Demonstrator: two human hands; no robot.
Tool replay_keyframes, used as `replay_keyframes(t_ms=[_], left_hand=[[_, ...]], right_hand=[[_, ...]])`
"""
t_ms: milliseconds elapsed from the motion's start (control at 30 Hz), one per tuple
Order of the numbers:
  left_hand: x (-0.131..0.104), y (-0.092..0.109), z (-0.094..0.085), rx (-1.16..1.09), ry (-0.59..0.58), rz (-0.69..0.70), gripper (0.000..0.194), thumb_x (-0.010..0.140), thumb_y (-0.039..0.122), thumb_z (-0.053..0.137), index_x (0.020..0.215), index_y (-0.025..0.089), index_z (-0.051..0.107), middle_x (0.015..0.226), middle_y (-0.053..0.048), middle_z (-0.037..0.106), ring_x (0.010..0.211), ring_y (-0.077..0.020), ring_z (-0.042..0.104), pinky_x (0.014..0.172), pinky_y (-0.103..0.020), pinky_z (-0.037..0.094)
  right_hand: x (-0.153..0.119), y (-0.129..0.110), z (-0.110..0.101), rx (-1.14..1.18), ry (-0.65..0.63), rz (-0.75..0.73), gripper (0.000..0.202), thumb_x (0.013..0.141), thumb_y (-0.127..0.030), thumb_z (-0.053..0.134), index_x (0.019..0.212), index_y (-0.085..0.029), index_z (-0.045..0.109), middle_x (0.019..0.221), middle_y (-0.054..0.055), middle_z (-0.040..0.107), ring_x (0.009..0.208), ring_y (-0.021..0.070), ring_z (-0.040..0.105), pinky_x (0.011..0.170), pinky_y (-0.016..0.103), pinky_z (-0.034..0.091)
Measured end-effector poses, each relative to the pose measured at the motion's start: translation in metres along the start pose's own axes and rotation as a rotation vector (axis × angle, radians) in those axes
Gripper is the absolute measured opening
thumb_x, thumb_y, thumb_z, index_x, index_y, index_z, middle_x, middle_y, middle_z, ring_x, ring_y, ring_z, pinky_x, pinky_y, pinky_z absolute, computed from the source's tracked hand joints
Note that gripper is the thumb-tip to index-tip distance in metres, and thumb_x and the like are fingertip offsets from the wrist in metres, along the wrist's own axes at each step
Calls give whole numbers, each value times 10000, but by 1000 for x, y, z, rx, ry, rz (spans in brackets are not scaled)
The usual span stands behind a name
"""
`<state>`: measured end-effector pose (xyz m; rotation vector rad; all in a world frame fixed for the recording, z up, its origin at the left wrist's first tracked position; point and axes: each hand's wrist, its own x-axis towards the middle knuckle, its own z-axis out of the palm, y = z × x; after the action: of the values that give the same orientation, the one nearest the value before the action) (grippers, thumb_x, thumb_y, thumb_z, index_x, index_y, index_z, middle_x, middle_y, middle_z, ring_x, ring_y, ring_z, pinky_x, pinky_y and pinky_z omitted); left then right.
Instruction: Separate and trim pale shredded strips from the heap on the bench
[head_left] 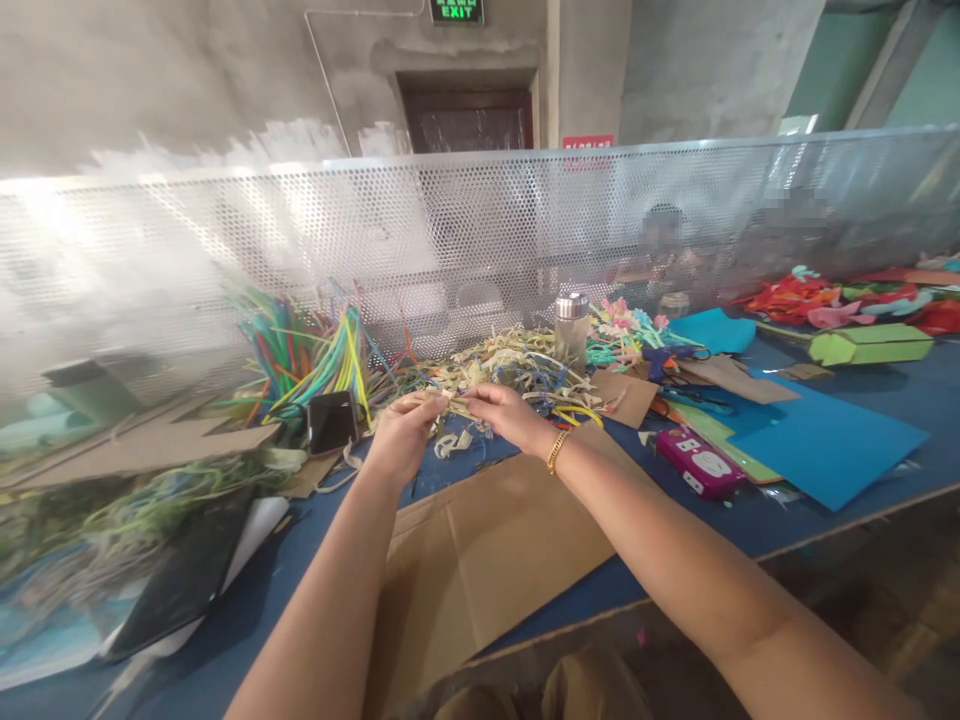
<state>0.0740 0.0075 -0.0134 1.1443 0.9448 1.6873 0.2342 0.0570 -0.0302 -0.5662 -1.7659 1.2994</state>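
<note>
My left hand (406, 432) and my right hand (504, 410) are close together above the table, fingers pinched. Between the fingertips is a thin pale strip (452, 394), small and partly covered by the fingers. Just behind both hands lies a heap of cream and yellowish strips (517, 360). Under my wrists a flat sheet of brown cardboard (480, 560) rests on the blue tabletop. Loose white curled scraps (453, 443) lie just below my fingers. A gold bracelet (556, 452) is around my right wrist.
Coloured stems (315, 360) stand at the left behind a black phone (332, 424). A clear bottle (571, 335) stands behind the heap. To the right are a purple box (699, 463) and blue sheets (832, 430). A perforated metal screen (300, 240) closes off the back; people sit beyond it.
</note>
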Motion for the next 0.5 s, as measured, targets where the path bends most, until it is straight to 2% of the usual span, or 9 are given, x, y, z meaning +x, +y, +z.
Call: replay_keyframes(t_ms=[100,233,367,500], left_hand=[[1,-1,1,-33,31,3,150,533,206,815,560,162,675,641,-10,622,611,-101,528,597,-225,409],[0,-4,2,16,24,-9,161,546,226,822,575,157,679,649,-17,633,593,-103,525,575,-234,392],[-1,-7,2,147,-8,2,190,561,276,839,663,166,722,719,-40,683,656,-139,576,624,-256,418],[-3,-6,3,247,-16,30,222,562,311,846,699,174,741,763,-58,713,697,-166,609,669,-273,449]], right_hand=[[1,-7,-5,-77,69,-102,192,793,-357,637,809,-167,654,761,1,636,696,105,543,687,236,432],[2,-9,-8,-193,186,-135,218,804,-379,616,787,-166,654,765,18,668,698,116,575,685,241,446],[-2,-13,-5,-360,271,-181,199,839,-350,576,805,-171,655,761,25,675,670,113,581,649,230,434],[-9,-27,-2,-544,296,-204,183,833,-342,583,830,-184,676,721,14,659,646,115,561,633,238,415]])
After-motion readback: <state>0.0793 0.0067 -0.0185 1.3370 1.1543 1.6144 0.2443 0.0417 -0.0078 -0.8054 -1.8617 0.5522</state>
